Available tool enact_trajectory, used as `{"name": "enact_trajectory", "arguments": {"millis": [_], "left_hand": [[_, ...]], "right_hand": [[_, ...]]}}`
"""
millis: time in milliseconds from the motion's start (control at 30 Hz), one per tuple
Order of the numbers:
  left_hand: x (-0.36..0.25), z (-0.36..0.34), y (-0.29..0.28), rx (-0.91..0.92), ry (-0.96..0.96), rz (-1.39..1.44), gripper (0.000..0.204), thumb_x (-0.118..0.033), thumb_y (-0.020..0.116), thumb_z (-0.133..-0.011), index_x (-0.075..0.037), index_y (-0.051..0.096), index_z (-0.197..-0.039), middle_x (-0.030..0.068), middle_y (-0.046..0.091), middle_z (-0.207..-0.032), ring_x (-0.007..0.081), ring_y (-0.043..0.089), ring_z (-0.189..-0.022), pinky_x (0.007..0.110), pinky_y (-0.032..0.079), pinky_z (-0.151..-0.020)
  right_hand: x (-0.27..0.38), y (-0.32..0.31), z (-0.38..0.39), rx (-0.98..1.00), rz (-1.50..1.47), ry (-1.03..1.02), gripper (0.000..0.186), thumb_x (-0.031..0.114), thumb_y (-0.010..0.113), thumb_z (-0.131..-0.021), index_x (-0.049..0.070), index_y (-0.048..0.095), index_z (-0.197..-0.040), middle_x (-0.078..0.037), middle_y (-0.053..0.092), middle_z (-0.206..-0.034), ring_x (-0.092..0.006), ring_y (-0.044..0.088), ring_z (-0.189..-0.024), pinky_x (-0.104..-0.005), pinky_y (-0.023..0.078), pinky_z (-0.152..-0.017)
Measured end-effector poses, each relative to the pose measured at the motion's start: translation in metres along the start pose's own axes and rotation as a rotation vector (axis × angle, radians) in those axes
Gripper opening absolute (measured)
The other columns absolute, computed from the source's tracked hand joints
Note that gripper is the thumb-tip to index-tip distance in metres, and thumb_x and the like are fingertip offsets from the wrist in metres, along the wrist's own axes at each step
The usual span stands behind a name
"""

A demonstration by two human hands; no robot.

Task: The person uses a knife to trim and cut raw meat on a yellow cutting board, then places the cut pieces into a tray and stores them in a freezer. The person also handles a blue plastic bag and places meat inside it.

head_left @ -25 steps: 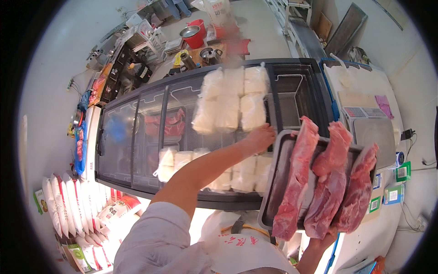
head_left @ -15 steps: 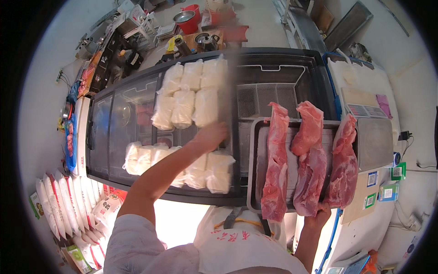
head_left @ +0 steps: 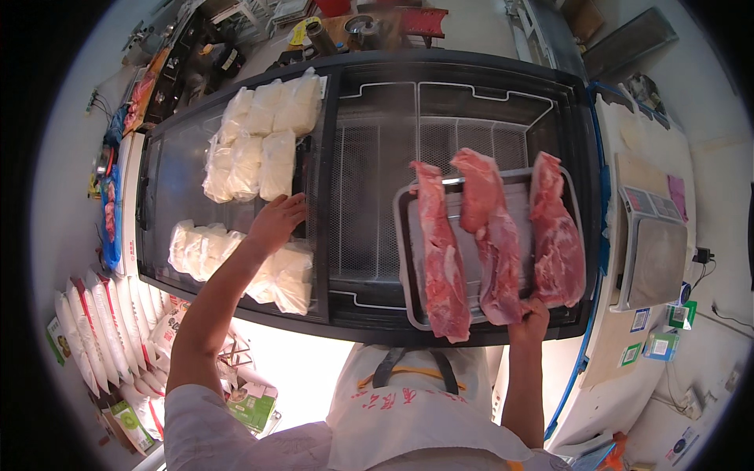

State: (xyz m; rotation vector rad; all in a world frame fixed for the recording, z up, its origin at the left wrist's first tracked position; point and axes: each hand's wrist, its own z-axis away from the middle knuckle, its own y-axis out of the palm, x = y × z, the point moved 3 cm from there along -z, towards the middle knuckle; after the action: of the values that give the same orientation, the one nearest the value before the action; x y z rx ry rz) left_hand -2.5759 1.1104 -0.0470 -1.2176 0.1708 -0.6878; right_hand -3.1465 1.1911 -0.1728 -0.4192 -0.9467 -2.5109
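My right hand (head_left: 531, 320) grips the near rim of a grey metal tray (head_left: 404, 267), thumb and fingers closed on it. Three long slabs of raw pink meat lie lengthwise in it: a left slab (head_left: 441, 255), a middle slab (head_left: 491, 235) and a right slab (head_left: 556, 243). The tray is over the right part of a black-rimmed chest freezer (head_left: 373, 336). My left hand (head_left: 275, 225), fingers extended, lies at the right side of the freezer's glass sliding lid (head_left: 184, 177), apparently touching it. White bagged packs (head_left: 263, 161) sit on the lid in two groups, one beyond my hand, one under my forearm (head_left: 275, 286).
Wire baskets (head_left: 365, 196) show inside the opened freezer. A flat scale (head_left: 656, 259) stands on the white counter at right. White sacks (head_left: 98, 337) are stacked at lower left. Beyond the freezer is a low table with a kettle (head_left: 363, 31).
The glass lid has slid left with its packs and my left hand, widening the opening. In view, the meat tray has shifted left and up, with my right hand still holding it.
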Motion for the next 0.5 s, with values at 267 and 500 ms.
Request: {"name": "enact_trajectory", "arguments": {"millis": [267, 500], "left_hand": [[0.025, 0.017, 0.025, -0.100, -0.273, 0.183, 0.027, -0.003, 0.062, -0.080, -0.006, 0.068, -0.106, 0.0068, 0.066, -0.122, 0.0277, 0.054, -0.130, 0.042, 0.043, -0.108], [-0.110, 0.052, -0.003, -0.265, -0.695, 0.900, 0.043, 0.015, 0.049, -0.071, -0.008, 0.063, -0.106, 0.0159, 0.062, -0.114, 0.0397, 0.062, -0.111, 0.045, 0.051, -0.095]], "right_hand": [[-0.079, 0.091, -0.072, 0.095, 0.132, 0.303, 0.019, -0.009, 0.051, -0.074, 0.009, 0.046, -0.073, -0.004, 0.048, -0.077, -0.0209, 0.057, -0.072, -0.0368, 0.055, -0.074], [-0.178, 0.120, -0.155, 0.257, 0.340, 0.397, 0.020, -0.011, 0.058, -0.075, 0.005, 0.061, -0.086, -0.005, 0.061, -0.088, -0.0208, 0.063, -0.085, -0.0359, 0.054, -0.076]]}}
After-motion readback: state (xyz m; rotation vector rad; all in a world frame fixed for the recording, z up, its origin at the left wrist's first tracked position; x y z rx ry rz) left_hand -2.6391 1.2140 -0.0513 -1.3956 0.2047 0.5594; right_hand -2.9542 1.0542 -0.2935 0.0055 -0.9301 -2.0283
